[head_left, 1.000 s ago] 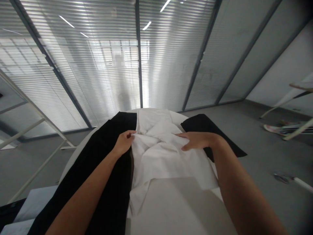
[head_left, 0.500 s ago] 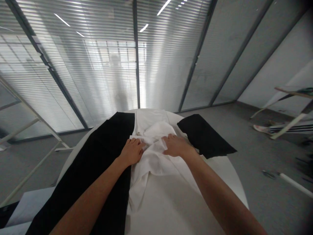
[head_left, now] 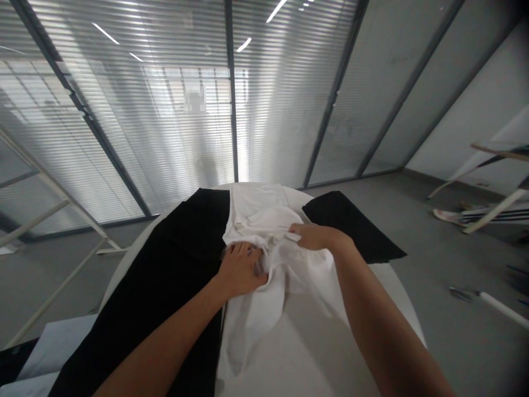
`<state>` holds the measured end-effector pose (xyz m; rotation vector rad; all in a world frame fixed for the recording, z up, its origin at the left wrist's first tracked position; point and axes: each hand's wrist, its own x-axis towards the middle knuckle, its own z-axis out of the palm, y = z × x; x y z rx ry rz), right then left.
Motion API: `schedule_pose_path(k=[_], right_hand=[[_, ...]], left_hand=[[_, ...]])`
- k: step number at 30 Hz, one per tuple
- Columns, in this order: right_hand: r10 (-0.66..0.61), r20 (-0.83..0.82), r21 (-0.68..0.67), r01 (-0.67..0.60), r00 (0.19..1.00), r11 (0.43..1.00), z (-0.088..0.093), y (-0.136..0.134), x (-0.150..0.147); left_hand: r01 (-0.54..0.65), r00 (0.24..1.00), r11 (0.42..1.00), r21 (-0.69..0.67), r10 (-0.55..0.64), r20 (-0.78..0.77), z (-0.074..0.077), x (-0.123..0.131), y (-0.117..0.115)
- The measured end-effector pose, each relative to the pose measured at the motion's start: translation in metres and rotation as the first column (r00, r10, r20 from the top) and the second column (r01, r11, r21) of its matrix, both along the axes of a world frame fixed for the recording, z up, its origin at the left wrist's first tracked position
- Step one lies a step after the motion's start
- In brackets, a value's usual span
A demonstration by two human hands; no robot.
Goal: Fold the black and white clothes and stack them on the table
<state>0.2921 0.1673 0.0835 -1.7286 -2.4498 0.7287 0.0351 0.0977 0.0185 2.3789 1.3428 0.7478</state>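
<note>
A crumpled white cloth point(head_left: 273, 220) lies over the middle of a round white table point(head_left: 397, 298), its near part bunched up in loose folds. My left hand point(head_left: 242, 273) grips a gathered fold at the left side of the bunch, thumb apart from the fingers with fabric between them. Fingers bent inward, my right hand point(head_left: 316, 236) pinches the cloth on the right side; part of its grip is hidden by the wrist. Whether the white cloth is a garment I cannot tell. A long black cloth point(head_left: 177, 242) lies flat beneath my left forearm.
Another black cloth piece point(head_left: 351, 226) lies at the table's right edge. White sheets point(head_left: 58, 344) are at lower left, near a pale metal frame point(head_left: 61, 193). Glass panels with blinds point(head_left: 177, 138) stand behind the table. A wooden-edged stand point(head_left: 504, 154) is at the right.
My left hand has moved right and nearer, pulling a fold along. My right hand has shifted right and turned inward, its fingers now bent on the cloth. The cloth has bunched up more.
</note>
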Motion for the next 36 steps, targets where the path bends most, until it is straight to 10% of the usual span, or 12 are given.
schedule_pose_path(k=[9, 17, 20, 26, 36], right_hand=[[-0.044, -0.221, 0.187, 0.087, 0.974, 0.978, 0.041, -0.013, 0.006], [-0.211, -0.683, -0.071, 0.225, 0.699, 0.972, 0.046, -0.030, -0.050], [-0.247, -0.740, -0.156, 0.197, 0.625, 0.968, 0.043, -0.031, -0.062], [-0.312, -0.828, -0.270, 0.156, 0.467, 0.950, 0.041, -0.032, -0.066], [-0.167, -0.719, 0.010, 0.251, 0.675, 0.968, 0.026, -0.021, -0.073]], left_hand=[[-0.061, 0.996, 0.997, -0.047, 0.064, 0.068, 0.000, -0.007, 0.010], [0.211, 0.780, 0.902, -0.377, 0.077, 0.620, 0.030, 0.002, 0.008], [0.325, 0.759, 0.833, -0.447, 0.051, 0.649, 0.039, 0.004, 0.003], [0.281, 0.810, 0.873, -0.399, 0.008, 0.586, 0.046, 0.008, -0.001], [0.185, 0.529, 0.846, -0.500, 0.343, 0.776, 0.070, -0.002, 0.006]])
